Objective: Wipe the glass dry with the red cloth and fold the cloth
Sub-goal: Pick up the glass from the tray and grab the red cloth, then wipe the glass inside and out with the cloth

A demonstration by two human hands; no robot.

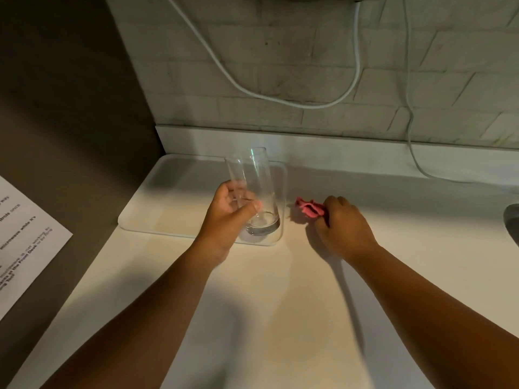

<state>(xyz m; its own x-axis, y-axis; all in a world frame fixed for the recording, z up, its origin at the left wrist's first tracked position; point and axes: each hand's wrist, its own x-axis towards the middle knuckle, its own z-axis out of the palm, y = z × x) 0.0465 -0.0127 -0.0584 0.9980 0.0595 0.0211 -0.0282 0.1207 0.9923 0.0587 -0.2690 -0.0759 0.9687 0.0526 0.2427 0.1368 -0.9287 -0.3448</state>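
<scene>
Fingers (238, 189) of the left hand (224, 217) curled round the lower half of the glass (254, 192), thumb pressed on the near side, other fingertips seen blurred through the clear wall. Gripping, plainly, from the left. Tall, straight-sided, colourless tumbler with a thick heavy base; long axis close to upright, mouth up and leaning a little toward the far wall, base seated in the near right corner of the tray (174, 192). Thin rim, faint streaks of reflected light along the side.

Starting at far left: dark matte panel (70, 94) rising beside the counter, with a white printed sheet (25, 242) lying tilted against it, black text too blurred to read. Next, the tray itself, white, shallow, smooth, rectangular with rounded corners and a low raised lip, set on the pale, smooth countertop (266, 304) close to the far left corner.

Just right of the tray, off its edge and on the bare counter, the red cloth (307, 207): small, soft, bunched into crumpled folds, pinkish red. Right hand (341, 226) palm down over its right part, fingers bent and closed on the bunched fabric, knuckles up; left portion of the cloth poking out toward the glass, apart from it.

Behind, a low white upstand and a wall of pale brick-pattern tile (421, 66), rough and mottled. White cable (280, 99) hanging in a loop across the tiles, a thinner cord (410, 122) dropping to the counter at right. At the right edge, a grey rounded object (512, 220), cut off, not identifiable.
</scene>
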